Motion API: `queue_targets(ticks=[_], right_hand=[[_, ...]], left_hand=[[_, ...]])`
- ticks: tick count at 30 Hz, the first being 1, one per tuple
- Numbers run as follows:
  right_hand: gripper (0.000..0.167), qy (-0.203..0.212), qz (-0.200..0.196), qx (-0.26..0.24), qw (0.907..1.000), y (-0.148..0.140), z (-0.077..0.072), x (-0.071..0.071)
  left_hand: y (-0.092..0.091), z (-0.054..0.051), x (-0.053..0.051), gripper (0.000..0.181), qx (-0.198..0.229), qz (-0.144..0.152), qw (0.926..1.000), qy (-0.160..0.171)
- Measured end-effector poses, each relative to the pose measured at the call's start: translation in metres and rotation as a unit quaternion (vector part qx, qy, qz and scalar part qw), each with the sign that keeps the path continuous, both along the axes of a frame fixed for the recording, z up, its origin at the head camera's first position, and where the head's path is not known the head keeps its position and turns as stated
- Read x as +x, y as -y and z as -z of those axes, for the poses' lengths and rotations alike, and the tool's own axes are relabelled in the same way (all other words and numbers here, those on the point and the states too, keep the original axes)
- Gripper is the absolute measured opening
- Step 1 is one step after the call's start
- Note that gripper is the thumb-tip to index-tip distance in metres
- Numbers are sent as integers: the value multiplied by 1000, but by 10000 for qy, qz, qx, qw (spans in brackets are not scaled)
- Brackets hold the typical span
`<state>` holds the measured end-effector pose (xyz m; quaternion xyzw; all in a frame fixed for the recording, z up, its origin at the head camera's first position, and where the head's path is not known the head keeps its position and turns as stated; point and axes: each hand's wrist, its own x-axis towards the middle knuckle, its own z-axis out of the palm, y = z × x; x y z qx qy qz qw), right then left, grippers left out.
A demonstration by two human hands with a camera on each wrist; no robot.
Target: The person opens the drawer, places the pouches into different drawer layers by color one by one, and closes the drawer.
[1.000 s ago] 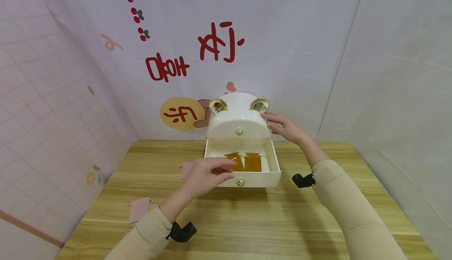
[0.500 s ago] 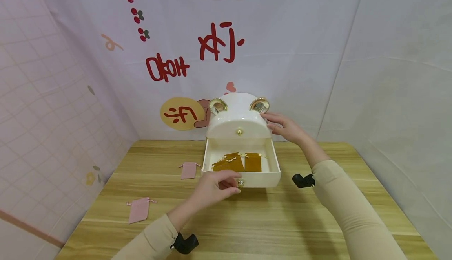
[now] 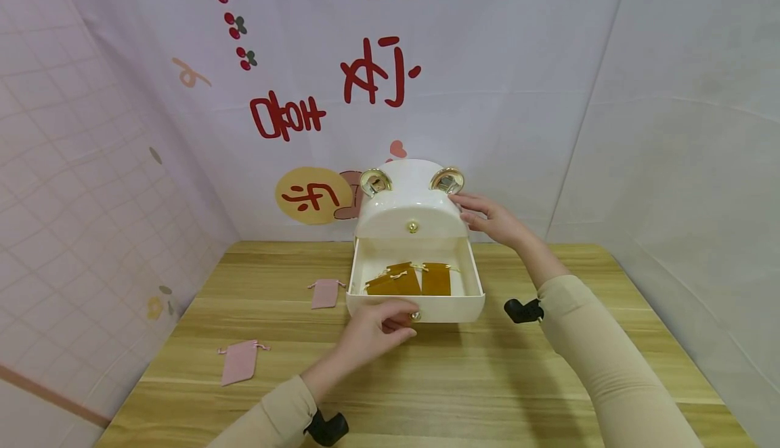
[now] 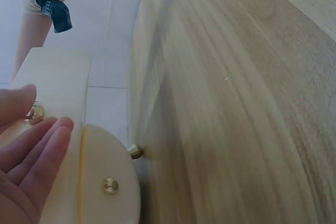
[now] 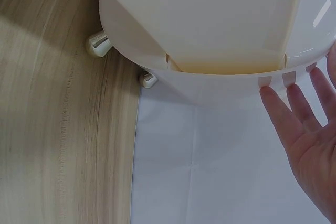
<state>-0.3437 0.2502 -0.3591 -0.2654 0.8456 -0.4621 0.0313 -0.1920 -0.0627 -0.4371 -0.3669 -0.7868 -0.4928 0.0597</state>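
Observation:
A white box with rounded gold ears (image 3: 412,194) stands at the back of the table, its lower drawer (image 3: 451,309) pulled out. Inside the drawer lie several mustard drawstring pouches (image 3: 436,280). My left hand (image 3: 372,333) is at the drawer's gold knob (image 3: 416,316), index finger close above it and thumb below with a gap. In the left wrist view, the knob (image 4: 35,113) shows between thumb and fingers; contact is unclear. My right hand (image 3: 496,221) rests its fingertips on the box's right side; the right wrist view shows the spread fingers (image 5: 283,116) touching the white shell.
Two pink drawstring pouches lie on the wooden table (image 3: 463,394) left of the box, a nearer pouch (image 3: 240,362) and a farther pouch (image 3: 326,294). Behind the box hangs a printed white cloth (image 3: 487,62). Black wrist cameras sit under both sleeves.
My left hand has come down from over the drawer to the knob on its front, uncovering pouches inside and the farther pink pouch. My right hand and the drawer have stayed put.

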Motion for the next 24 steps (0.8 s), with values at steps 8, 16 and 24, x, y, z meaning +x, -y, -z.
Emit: queue_targets(ticks=[8,16,24], right_hand=[[49,8,9,16,10000,0,0,1],[50,4,-7,24,10000,0,0,1],[49,24,-18,-3,10000,0,0,1]], left_hand=[[-6,6,1,27,360,-360,9986,-171],[-9,7,0,24,483,-529,9974,106],[-8,8,-5,24,548,-611,9966,56]])
